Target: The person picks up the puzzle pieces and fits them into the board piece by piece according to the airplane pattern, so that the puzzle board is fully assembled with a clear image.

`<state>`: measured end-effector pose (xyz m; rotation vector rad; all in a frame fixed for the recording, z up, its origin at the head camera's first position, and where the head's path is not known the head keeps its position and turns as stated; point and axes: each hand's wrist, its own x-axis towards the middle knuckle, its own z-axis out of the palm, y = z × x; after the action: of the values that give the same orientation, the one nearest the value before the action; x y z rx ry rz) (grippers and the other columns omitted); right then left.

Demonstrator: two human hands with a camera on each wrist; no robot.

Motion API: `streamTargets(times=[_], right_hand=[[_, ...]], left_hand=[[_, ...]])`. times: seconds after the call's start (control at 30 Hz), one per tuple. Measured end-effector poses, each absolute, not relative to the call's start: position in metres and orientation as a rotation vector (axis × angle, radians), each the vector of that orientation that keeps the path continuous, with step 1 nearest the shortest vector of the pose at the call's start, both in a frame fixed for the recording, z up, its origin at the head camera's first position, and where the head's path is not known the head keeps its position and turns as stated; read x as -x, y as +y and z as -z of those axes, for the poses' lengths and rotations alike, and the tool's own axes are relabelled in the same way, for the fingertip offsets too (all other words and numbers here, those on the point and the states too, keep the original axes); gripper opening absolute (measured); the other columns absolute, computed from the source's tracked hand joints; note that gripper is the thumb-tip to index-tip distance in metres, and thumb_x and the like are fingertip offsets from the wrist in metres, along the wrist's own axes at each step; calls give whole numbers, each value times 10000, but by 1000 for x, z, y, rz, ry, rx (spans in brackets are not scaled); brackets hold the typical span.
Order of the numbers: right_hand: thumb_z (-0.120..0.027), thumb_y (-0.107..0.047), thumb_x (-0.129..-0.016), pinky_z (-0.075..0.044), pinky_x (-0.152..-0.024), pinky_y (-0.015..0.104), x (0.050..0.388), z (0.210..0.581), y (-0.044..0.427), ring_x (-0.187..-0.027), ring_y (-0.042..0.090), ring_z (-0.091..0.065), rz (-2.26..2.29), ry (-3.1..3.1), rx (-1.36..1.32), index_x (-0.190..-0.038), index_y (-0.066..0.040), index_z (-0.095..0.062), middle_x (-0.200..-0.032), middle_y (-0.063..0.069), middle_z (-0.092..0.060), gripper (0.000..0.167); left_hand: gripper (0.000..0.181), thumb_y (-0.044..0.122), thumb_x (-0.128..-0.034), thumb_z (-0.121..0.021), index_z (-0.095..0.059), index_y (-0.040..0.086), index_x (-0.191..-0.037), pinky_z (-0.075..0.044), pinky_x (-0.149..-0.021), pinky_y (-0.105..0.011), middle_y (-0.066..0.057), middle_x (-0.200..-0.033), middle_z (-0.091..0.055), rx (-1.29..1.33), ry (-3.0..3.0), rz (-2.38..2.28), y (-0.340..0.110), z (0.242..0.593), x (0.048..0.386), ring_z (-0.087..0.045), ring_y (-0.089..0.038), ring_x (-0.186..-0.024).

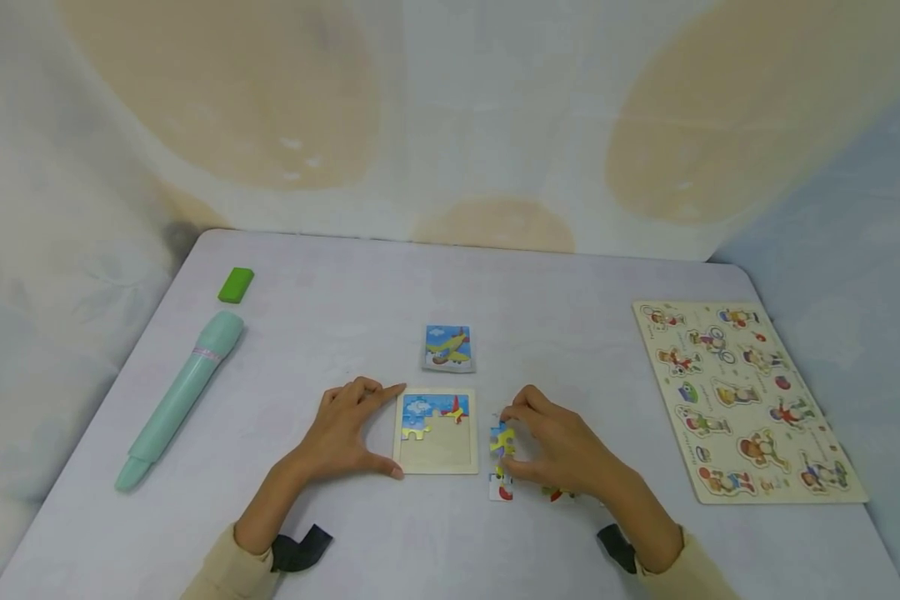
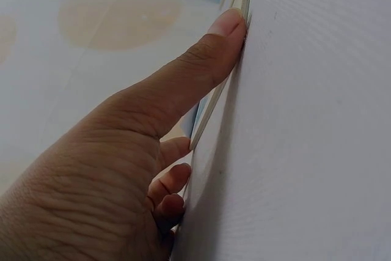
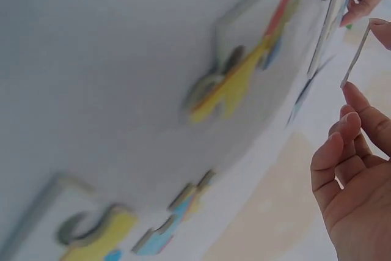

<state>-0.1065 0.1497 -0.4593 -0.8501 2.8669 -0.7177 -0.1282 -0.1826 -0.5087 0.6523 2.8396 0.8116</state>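
A small square wooden puzzle tray (image 1: 450, 457) has sky and red plane-tail pieces (image 1: 456, 408) along its top and upper left. My left hand (image 1: 342, 435) (image 2: 116, 132) touches the tray's two left corners, thumb and index finger spread wide. To the right of the tray, my right hand (image 1: 566, 448) (image 3: 360, 181) pinches a thin puzzle piece (image 3: 356, 56) between thumb and index finger, seen edge-on in the right wrist view. Loose pieces lie below it, one with white and red (image 1: 501, 490), another yellow (image 3: 235, 87); some are partly hidden by the hand.
A plane picture card (image 1: 447, 348) lies behind the tray. On the left are a mint-green tube-shaped object (image 1: 182, 398) and a green block (image 1: 236, 285). A large wooden board with figure pictures (image 1: 750, 404) lies on the right. Fabric hangs behind the table (image 1: 330, 275).
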Motion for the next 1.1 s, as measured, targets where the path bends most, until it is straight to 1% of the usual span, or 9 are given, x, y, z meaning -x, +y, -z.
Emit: streamTargets(times=[0.27,0.6,0.9,1.1], right_hand=[[-843,-333,-731,-499,-714,185,114,454,132,-831,67,-515,647,2883,907,-1092,-103,-701,-1052,-20,-506,450],[-854,-347,-740,-489,-692,183,122,453,112,-798,70,-503,623,2864,982,-1098,-77,-703,-1058,-18,-502,473],[-834,-370,-765,-457,-678,181,125,452,97,-781,76,-490,564,2823,988,-1161,-50,-706,-1064,-3,-502,525],[-811,-381,-789,-463,-682,181,128,454,86,-771,81,-494,540,2811,1007,-1141,-51,-708,-1044,2,-501,493]], left_hand=[[1142,699,-494,-870,-478,276,-1479,-250,-1022,-486,13,-1205,-490,-653,2836,-808,-182,508,128,-466,-183,-1148],[1143,735,-493,-848,-476,291,-1478,-253,-1018,-477,25,-1198,-487,-660,2846,-811,-183,510,128,-463,-175,-1146],[1138,719,-498,-857,-475,288,-1480,-266,-1015,-475,21,-1200,-488,-681,2848,-814,-184,511,129,-470,-172,-1137],[1133,705,-498,-865,-475,294,-1480,-265,-1018,-477,26,-1191,-484,-677,2846,-817,-184,511,129,-469,-169,-1132]])
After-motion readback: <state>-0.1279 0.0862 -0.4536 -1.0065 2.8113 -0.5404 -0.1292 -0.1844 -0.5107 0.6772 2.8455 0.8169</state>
